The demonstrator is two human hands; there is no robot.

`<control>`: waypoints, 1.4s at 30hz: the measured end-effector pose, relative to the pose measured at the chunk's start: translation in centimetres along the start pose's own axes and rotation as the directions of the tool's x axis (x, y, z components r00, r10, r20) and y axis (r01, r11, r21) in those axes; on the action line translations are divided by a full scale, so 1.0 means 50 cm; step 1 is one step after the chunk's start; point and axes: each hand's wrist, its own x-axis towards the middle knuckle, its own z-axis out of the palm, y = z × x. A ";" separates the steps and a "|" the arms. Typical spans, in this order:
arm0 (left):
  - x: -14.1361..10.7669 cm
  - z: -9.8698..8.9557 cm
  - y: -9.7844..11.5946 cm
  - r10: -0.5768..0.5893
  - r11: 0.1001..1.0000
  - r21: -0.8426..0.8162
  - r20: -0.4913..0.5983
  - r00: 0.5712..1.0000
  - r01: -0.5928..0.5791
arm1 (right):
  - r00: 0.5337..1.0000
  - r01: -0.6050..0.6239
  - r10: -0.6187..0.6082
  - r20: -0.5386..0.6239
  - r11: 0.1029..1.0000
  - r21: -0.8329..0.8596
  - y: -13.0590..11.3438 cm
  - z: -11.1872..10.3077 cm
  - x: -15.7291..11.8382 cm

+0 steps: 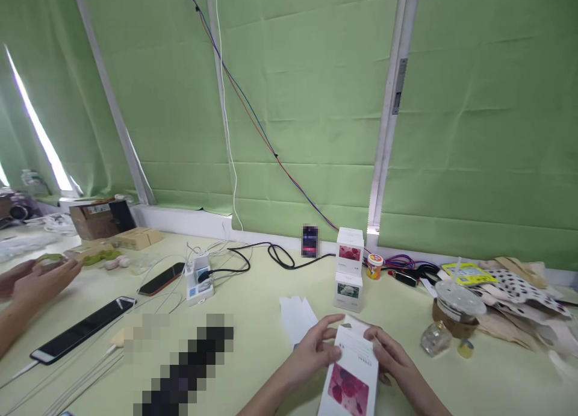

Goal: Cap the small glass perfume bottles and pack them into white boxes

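Note:
A white carton with a dark pink flower picture stands tilted at the bottom of the head view, its upper end towards the wall. My left hand grips its upper left edge, thumb on the front face. On the other side my right hand has its fingers closed at the upper right corner. Between them a flap sticks up from the carton's end; what is inside cannot be seen. White paper sheets lie just beyond my left hand. Farther back, a flower-picture carton sits on another white carton.
A power strip with cables, a black phone and a second phone lie left. Another person's hands work at far left. On the right are a lidded plastic cup, a glass bottle, a gold cap and dotted cloth.

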 end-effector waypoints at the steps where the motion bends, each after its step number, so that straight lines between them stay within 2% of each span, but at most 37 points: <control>1: 0.000 -0.001 0.002 0.019 0.999 0.028 -0.049 0.999 -0.018 | 0.999 0.025 -0.025 -0.030 1.000 0.016 0.003 -0.001 -0.001; 3: -0.002 -0.002 0.009 0.084 0.985 0.165 -0.172 0.982 -0.055 | 0.985 0.094 -0.089 -0.151 0.995 0.029 0.008 -0.002 -0.004; 6: -0.005 -0.003 0.017 0.200 0.936 0.340 -0.291 0.936 -0.095 | 0.911 0.173 -0.152 -0.384 0.985 0.021 0.016 -0.004 -0.010; 8: -0.007 0.002 0.014 0.225 0.945 0.305 -0.357 0.906 -0.115 | 0.857 0.209 -0.151 -0.492 0.976 0.064 0.022 -0.003 -0.013; 10: -0.009 0.014 -0.001 0.194 0.965 0.241 -0.374 0.907 -0.107 | 0.831 0.244 -0.137 -0.540 0.961 0.132 0.030 0.004 -0.016; 12: -0.011 0.031 -0.024 0.175 0.970 0.218 -0.333 0.927 -0.106 | 0.839 0.260 -0.128 -0.529 0.948 0.182 0.041 0.017 -0.019; 14: -0.012 0.049 -0.047 0.187 0.976 0.168 -0.308 0.933 -0.140 | 0.865 0.244 -0.146 -0.480 0.958 0.149 0.057 0.035 -0.024; 17: -0.013 0.070 -0.060 0.111 0.984 -0.103 -0.275 0.955 -0.144 | 0.891 0.272 -0.305 -0.336 0.952 -0.141 0.084 0.063 -0.034; 20: -0.015 0.075 -0.041 0.022 0.936 -0.329 -0.297 0.955 -0.124 | 0.849 0.412 -0.504 -0.161 0.820 -0.397 0.101 0.078 -0.042; 22: -0.015 0.072 -0.023 -0.004 0.922 -0.368 -0.330 0.944 -0.124 | 0.825 0.458 -0.558 -0.090 0.753 -0.472 0.100 0.076 -0.044; 24: -0.013 0.068 -0.009 -0.020 0.920 -0.374 -0.346 0.938 -0.118 | 0.825 0.457 -0.562 -0.062 0.728 -0.512 0.090 0.066 -0.044; 26: -0.007 0.063 -0.003 -0.024 0.926 -0.359 -0.367 0.930 -0.118 | 0.838 0.406 -0.533 -0.116 0.751 -0.520 0.076 0.054 -0.042; 28: -0.001 0.057 -0.001 -0.007 0.944 -0.309 -0.377 0.926 -0.119 | 0.841 0.324 -0.487 -0.235 0.802 -0.501 0.065 0.044 -0.039; 30: 0.003 0.050 -0.002 0.012 0.968 -0.230 -0.359 0.933 -0.101 | 0.826 0.267 -0.452 -0.335 0.839 -0.473 0.058 0.038 -0.034; 33: 0.005 0.040 -0.005 0.005 0.991 -0.125 -0.308 0.951 -0.046 | 0.797 0.245 -0.434 -0.421 0.868 -0.432 0.056 0.032 -0.023; 37: 0.005 0.034 -0.008 0.007 0.998 -0.059 -0.265 0.964 -0.023 | 0.771 0.256 -0.477 -0.422 0.839 -0.481 0.057 0.016 -0.009; 39: 0.005 0.034 -0.008 0.029 0.998 -0.054 -0.260 0.965 -0.045 | 0.793 0.252 -0.477 -0.379 0.823 -0.509 0.058 0.009 -0.006; 42: 0.005 0.036 -0.002 0.080 0.992 -0.074 -0.299 0.951 -0.107 | 0.835 0.250 -0.435 -0.336 0.845 -0.472 0.059 0.010 -0.007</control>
